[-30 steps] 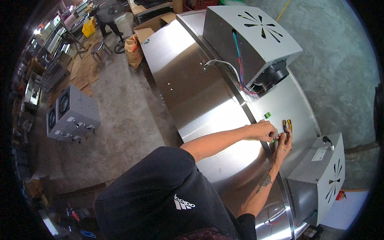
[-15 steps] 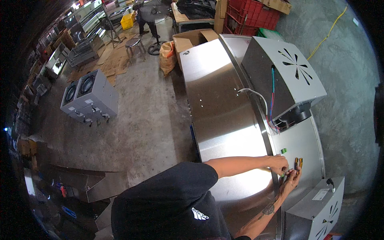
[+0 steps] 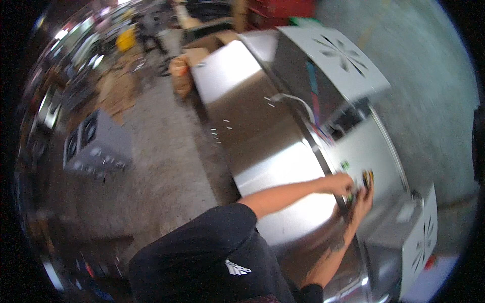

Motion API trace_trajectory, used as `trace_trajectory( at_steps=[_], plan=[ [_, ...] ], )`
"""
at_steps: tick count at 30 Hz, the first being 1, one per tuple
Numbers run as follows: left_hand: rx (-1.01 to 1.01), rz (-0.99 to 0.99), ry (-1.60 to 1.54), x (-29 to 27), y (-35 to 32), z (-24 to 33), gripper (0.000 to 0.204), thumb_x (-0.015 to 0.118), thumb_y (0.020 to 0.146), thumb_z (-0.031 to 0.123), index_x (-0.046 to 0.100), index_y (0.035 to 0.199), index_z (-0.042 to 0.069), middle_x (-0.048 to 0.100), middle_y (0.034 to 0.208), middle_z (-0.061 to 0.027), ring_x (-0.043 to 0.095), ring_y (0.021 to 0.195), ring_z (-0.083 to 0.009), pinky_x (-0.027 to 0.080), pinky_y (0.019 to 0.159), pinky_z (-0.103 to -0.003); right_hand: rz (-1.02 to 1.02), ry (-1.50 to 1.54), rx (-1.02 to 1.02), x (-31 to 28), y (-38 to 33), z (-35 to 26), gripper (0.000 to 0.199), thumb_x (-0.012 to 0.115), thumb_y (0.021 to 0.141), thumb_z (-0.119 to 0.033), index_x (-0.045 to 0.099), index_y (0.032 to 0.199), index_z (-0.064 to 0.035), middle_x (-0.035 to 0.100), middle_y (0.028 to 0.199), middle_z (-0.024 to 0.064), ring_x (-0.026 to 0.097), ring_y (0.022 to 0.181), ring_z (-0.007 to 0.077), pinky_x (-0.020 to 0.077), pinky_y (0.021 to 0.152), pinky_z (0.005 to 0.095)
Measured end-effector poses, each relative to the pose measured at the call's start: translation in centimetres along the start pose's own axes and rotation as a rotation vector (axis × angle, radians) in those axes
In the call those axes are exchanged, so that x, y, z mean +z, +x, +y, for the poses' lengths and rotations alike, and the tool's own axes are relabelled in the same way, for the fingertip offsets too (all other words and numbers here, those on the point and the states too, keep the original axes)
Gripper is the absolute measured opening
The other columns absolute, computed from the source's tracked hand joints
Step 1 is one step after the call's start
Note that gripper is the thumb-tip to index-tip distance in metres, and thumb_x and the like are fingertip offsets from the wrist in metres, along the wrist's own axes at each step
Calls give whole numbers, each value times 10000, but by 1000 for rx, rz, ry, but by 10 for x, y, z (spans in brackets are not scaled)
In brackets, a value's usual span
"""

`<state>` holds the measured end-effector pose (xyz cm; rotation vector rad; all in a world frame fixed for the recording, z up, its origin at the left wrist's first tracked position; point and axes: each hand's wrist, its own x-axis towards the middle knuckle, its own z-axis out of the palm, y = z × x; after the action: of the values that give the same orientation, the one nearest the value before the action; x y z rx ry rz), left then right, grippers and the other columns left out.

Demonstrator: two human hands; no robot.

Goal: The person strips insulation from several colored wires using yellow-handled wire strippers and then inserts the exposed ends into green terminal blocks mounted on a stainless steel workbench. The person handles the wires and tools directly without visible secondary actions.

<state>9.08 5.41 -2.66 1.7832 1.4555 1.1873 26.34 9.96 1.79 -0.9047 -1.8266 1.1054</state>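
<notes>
My left hand [image 3: 339, 184] is closed in a pinch over the metal surface, its fingertips hidden and smeared by motion. Right beside it, my right hand [image 3: 362, 201] curls its fingers inward, meeting the left. A small green piece [image 3: 350, 197] shows between the two hands, apparently at the right hand's fingertips. What the left fingers pinch is too blurred to name. Just beyond the right fingers lies a yellow-and-black handled hand tool [image 3: 368, 178], perhaps pliers. Another small green piece [image 3: 345, 164] rests on the metal a little farther off.
A grey metal box with petal-shaped slots [image 3: 343, 55] stands beyond my hands, with loose wires [image 3: 316, 106] at its side. A similar slotted box [image 3: 419, 242] sits near on the right. The brushed steel panel [image 3: 242, 111] stretches left; a grey two-fan unit [image 3: 103, 141] stands on the floor.
The whole view has shifted and blurred, so the scene sits farther left and higher. My hands stay close together around the small green piece.
</notes>
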Motion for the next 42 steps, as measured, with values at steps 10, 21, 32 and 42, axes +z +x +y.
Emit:
trace_trajectory(
  at_steps=[10,21,32,42],
  plan=[
    [-97,-142,84,-35,-4,25,337,767,905,273,778,1097,-4,784,1000,-196,750,873,-262,591,819,-384,140,-56,79,11,1,-1,412,750,1009,-252,608,1332,-40,597,1079,31,571,1006,128,500,918,299],
    [-169,-188,45,-36,-2,38,379,759,939,303,766,1122,-29,775,1017,-173,721,913,-230,558,851,-374,82,27,104,5,2,5,383,586,1108,-194,567,1452,-27,694,1119,94,642,962,136,553,875,293],
    [-180,-197,87,-37,-1,36,387,759,948,316,767,1135,-22,780,1036,-172,736,949,-243,568,879,-377,181,32,65,10,2,10,274,575,1105,-152,581,1351,-31,688,1117,85,659,974,130,566,851,290],
    [-207,-191,42,-37,-1,41,392,772,941,311,763,1158,-15,780,1016,-157,735,925,-224,575,849,-364,174,154,108,8,4,11,299,621,1095,-170,614,1355,-22,697,1075,63,663,963,126,562,856,283]
  ],
)
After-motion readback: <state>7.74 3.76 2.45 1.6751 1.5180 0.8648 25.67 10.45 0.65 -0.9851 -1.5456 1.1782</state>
